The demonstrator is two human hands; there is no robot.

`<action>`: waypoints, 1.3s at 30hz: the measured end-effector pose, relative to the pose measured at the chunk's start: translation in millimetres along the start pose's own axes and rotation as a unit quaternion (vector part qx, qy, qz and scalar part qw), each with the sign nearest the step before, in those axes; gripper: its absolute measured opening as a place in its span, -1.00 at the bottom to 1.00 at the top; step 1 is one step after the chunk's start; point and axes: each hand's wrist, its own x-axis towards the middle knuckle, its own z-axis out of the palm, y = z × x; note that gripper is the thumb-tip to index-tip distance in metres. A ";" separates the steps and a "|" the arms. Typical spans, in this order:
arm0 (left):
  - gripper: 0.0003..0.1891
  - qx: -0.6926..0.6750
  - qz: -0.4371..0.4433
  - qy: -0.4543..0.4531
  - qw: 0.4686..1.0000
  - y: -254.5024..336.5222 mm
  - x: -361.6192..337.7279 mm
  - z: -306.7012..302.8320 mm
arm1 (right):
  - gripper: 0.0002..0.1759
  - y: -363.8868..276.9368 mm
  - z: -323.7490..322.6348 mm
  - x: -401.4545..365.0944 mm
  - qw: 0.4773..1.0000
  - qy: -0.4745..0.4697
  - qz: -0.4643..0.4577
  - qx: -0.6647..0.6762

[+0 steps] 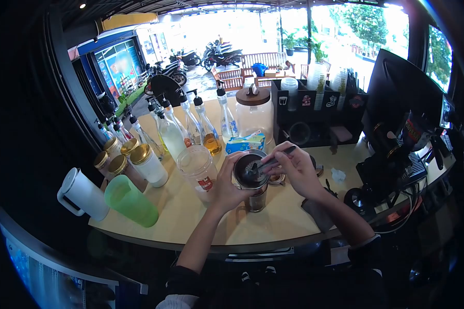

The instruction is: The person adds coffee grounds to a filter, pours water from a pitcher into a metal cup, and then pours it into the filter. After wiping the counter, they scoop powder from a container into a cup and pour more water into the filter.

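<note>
Near the middle of the counter, my left hand (228, 186) is wrapped round the side of a round metal container (248, 177) with dark contents. My right hand (297, 169) pinches the dark handle of a spoon (267, 164), whose end is inside the container's mouth. Below the container stands a clear glass vessel (255, 202) with something dark in it. A large clear plastic jar (197, 167) with a red label is just left of my left hand. Behind the container lies a blue and white packet (246, 143).
Pump bottles (207, 129), gold-lidded jars (148, 164), a green pitcher (131, 201) and a white jug (83, 193) stand at the left. A wooden-lidded glass jar (254, 116) and a black cup organizer (317, 123) are behind. Dark equipment (397, 170) and cables fill the right.
</note>
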 end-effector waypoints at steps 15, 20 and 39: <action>-0.18 0.011 -0.003 -0.106 0.994 5.1 5.6 -17.0 | -0.82 -14.5 -18.7 15.4 0.993 -0.104 0.029 -0.046; -0.14 0.033 0.005 -0.142 0.989 0.7 4.2 -19.9 | -0.83 -26.1 -19.5 18.5 0.991 -0.105 0.029 -0.080; -0.13 0.098 -0.020 -0.133 0.986 4.0 8.4 -20.5 | -0.81 -25.0 -30.0 9.3 0.998 -0.048 -0.042 -0.028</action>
